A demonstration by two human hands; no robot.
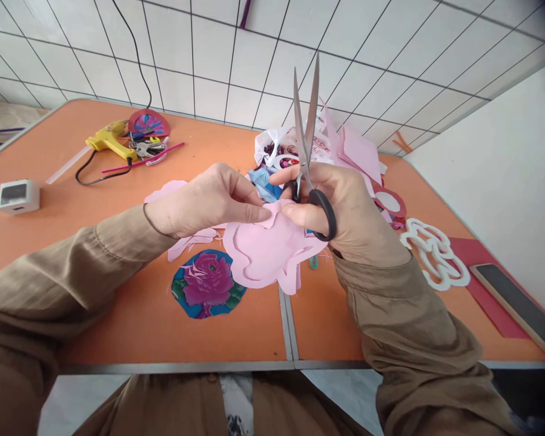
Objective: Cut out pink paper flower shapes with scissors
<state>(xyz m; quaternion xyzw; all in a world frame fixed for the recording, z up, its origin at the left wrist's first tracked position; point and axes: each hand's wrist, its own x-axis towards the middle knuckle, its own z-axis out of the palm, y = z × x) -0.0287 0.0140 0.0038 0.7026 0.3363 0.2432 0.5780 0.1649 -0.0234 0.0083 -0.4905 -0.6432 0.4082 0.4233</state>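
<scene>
Table (200, 342): orange top, metal edge, seam (289, 327) at near middle.
Far left: yellow glue gun (111, 145); keys (148, 149); red disc (164, 128).
Left: white box (19, 197), dark-faced.
Near middle: flower cutout (209, 284), flat, left of seam.
Far middle: white bag (279, 145).
Right: white stencil (463, 277) at red sheet's (493, 297) edge; dark slab (518, 306) overlapping sheet.

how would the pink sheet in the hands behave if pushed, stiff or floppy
The pink sheet would probably bend easily: it looks thin, with wavy cut edges. It is likely light too, since the left hand pinches it with thumb and finger near its top.
</scene>
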